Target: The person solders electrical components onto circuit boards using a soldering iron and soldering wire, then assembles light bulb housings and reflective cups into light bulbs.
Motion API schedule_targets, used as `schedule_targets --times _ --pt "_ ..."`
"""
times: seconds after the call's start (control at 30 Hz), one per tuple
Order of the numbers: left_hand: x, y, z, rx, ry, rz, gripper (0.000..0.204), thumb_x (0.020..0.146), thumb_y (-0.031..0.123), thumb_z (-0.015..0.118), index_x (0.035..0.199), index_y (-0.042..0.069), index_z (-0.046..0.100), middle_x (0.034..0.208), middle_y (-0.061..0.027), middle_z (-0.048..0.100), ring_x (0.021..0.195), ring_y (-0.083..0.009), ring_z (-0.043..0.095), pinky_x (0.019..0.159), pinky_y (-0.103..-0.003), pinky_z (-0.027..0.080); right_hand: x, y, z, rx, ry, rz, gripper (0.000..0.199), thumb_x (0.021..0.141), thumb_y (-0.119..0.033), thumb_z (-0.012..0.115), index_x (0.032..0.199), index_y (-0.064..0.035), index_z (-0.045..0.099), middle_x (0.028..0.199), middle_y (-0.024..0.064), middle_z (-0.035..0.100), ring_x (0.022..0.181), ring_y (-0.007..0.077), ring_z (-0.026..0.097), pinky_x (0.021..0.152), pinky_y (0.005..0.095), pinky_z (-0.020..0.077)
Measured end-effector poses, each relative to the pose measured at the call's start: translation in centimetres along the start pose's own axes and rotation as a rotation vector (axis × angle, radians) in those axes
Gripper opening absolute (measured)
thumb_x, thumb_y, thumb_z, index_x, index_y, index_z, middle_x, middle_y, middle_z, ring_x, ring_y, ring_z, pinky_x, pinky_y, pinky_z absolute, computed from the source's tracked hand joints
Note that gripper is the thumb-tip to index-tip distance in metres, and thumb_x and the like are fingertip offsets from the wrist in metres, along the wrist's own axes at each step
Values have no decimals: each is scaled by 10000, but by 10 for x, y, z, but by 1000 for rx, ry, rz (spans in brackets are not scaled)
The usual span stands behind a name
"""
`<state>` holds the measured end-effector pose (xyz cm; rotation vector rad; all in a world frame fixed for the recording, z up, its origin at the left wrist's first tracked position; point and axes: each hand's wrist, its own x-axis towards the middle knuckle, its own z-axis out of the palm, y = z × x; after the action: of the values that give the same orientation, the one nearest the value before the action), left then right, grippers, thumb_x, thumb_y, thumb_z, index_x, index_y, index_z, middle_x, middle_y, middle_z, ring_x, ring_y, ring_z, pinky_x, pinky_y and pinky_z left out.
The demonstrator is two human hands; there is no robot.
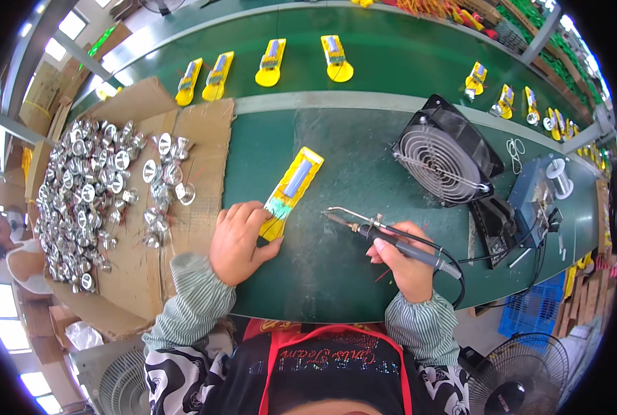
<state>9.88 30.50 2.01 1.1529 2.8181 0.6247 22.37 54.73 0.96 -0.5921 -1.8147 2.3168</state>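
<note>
My left hand [238, 242] grips the lower end of a yellow plastic housing [272, 229], its thumb and fingers on either side. The housing lies tilted on the green bench, with a blue cylindrical battery [297, 178] and a green circuit board [278, 207] inside. In my right hand [406, 266] is a soldering iron [419, 254], held like a pen. A thin metal tube runs along the iron and ends near its tip. That tip points left, a short way from the housing and apart from it.
Silver reflector cups [87, 194] crowd a cardboard sheet [201, 159] at left. A black fan [440, 159] with a round grille stands right, near a blue soldering unit [533, 200] and a solder spool [559, 178]. Several yellow housings [270, 63] line the green belt [384, 52] beyond.
</note>
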Motion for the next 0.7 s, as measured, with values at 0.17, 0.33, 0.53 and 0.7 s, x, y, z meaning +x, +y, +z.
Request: schedule_targets --times 0.17,0.33,0.53,0.7 --pt "102 -9 30 -110 -56 118 355 671 248 685 930 42 555 961 -113 577 914 -290 539 760 -398 424 2 3 -11 -6 69 -37 130 789 18 587 905 47 535 753 131 620 641 167 630 569 258 534" --pt "267 23 77 -370 -148 102 471 751 370 640 1055 20 552 1028 -166 590 960 -298 564 847 -359 433 6 3 -20 13 124 -21 149 783 11 614 905 48 536 756 130 630 655 162 632 580 255 533" --pt "363 41 109 -146 -10 215 544 865 380 498 1324 106 396 1361 -138 391 1244 -286 389 1018 -356 335 13 3 -25 45 193 65 178 745 20 633 897 55 546 741 128 642 660 157 636 585 254 530" --pt "340 20 93 417 -63 -141 431 848 336 507 1257 207 470 1226 -138 467 1084 -347 511 906 -422 439 16 3 -26 46 198 76 178 750 16 634 899 53 543 742 127 640 655 159 634 584 257 529"
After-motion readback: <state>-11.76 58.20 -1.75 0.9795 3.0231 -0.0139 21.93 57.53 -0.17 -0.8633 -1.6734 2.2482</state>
